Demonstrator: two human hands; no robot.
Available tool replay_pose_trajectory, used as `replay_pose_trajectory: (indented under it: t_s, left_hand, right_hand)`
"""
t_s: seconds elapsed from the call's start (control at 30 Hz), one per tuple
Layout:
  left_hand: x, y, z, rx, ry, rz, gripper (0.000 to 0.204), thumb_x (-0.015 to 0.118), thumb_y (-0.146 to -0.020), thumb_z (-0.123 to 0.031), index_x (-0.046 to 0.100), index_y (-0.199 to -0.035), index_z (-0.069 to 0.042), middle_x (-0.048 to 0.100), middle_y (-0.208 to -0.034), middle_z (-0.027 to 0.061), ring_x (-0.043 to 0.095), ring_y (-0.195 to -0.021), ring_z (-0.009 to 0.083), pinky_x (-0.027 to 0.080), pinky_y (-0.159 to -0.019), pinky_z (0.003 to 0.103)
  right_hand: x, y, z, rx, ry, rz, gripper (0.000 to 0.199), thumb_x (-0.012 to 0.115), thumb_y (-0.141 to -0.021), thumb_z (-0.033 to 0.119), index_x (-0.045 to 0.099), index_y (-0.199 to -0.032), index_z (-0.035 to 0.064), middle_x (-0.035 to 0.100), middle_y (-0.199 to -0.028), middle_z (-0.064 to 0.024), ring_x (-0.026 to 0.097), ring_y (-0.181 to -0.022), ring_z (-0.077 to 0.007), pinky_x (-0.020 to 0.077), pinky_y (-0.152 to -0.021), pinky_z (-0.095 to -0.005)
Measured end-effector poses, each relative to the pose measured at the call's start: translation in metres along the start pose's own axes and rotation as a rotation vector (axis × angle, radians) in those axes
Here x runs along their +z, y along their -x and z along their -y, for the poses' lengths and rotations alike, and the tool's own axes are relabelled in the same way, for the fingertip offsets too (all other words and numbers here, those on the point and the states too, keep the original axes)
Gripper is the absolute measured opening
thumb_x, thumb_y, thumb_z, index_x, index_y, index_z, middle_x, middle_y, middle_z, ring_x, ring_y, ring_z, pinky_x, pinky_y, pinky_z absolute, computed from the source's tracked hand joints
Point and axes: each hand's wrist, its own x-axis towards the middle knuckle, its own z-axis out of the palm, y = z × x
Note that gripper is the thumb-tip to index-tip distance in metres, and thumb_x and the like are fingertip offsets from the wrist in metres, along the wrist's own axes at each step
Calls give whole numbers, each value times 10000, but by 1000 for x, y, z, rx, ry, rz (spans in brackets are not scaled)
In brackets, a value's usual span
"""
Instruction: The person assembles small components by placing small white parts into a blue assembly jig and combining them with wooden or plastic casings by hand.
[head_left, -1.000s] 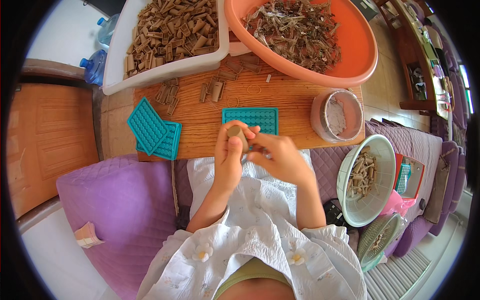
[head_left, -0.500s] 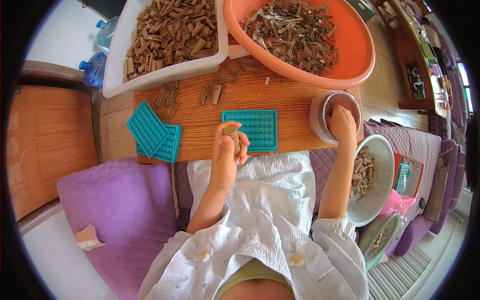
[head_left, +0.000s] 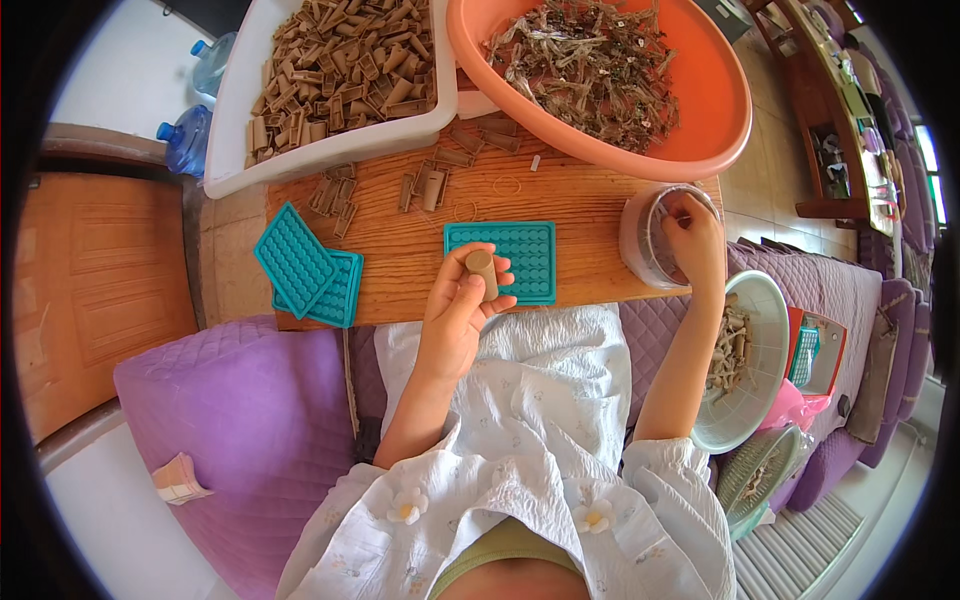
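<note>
Left hand (head_left: 458,305) raised over near edge of wooden board (head_left: 400,250), fingers clamped on small tan cylinder (head_left: 482,272), held upright just in front of teal dimpled mould tray (head_left: 512,258). Right hand (head_left: 693,238) reached out to the right, fingertips down inside round clear tub (head_left: 655,240) at board's right end; whether closed on anything inside cannot be told, contents hidden by the rim and the fingers.

Two more teal trays (head_left: 305,275) stacked askew at board's left edge, partly overhanging. Loose brown tubes (head_left: 425,185) scattered mid-board. White bin (head_left: 330,75) heaped with same brown tubes behind; orange basin (head_left: 610,80) of dry stringy material beside it. White bowl (head_left: 745,365) with pale pieces on purple quilted cushion at right.

Risks, as judged: cylinder pinched by fingertips only, so a slackened grip could drop it onto lap or tray. Tub standing right at board edge; a sideways pull from right hand could tip it off toward the bowl. Overhanging tray stack could slide off if the board is jogged.

Against half a second ago: left hand and cylinder near unchanged, perhaps slightly nearer the tray. Right hand already at tub then, now deeper in. A second ago both hands together at cylinder.
</note>
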Motion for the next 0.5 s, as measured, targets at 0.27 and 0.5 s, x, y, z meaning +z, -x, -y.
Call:
replay_pose_trajectory:
  t_s: [0.27,0.5]
  left_hand:
    - [-4,-2,-3,-77,193,20,292,407,-867,-171,400,-1129,-43,495,-1017,90,529,-897,189,503,-681,316]
    - [-13,-3,-5,-175,407,97,292,395,-876,-168,397,-1136,-37,484,-1095,106,481,-1038,248,527,-701,355]
  right_hand:
    - [-6,10,-2,215,-965,-35,44,461,-658,-24,494,-648,5,542,-663,-37,380,-504,-45,315,-460,-176]
    - [-9,17,28,318,-1448,-44,187,420,-687,-83,528,-824,-16,514,-709,-16,343,-500,-31,292,-466,-155]
